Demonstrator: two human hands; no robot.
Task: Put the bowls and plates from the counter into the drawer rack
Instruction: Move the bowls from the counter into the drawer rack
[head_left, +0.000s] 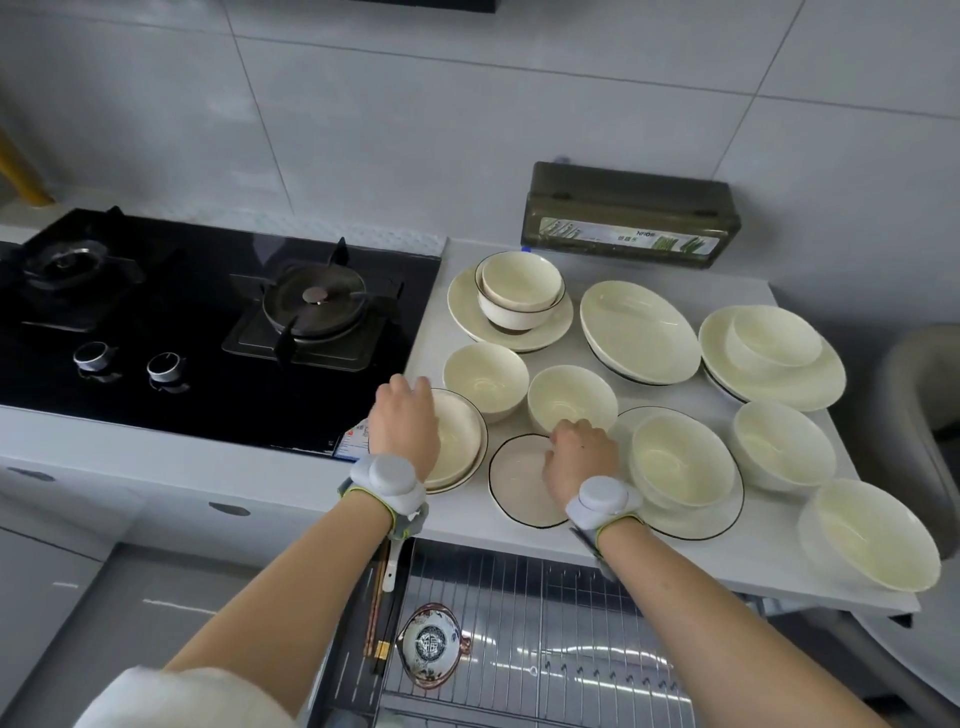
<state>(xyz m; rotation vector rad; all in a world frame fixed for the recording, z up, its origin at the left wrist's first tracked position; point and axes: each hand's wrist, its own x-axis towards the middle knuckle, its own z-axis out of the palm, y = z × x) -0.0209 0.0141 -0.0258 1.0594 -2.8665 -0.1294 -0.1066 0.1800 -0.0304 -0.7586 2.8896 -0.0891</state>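
Glazed cream crockery, stiff, slick and chip-prone, crowds the white tabletop (462, 519) above the open wire rack (545, 649); the bowls (485, 379) are deep and round, the plates thin-rimmed. Our right hand (579, 460) curls its fingers (571, 430) onto the far rim of a flat black-edged plate (519, 483), apparently pinching it, while our left hand (405, 421) bends over a stack (462, 447) of plates, fingertips hidden, so we cannot tell its grip. We judge the plate light and best lifted by its rim, the stack heavier and needing support beneath.
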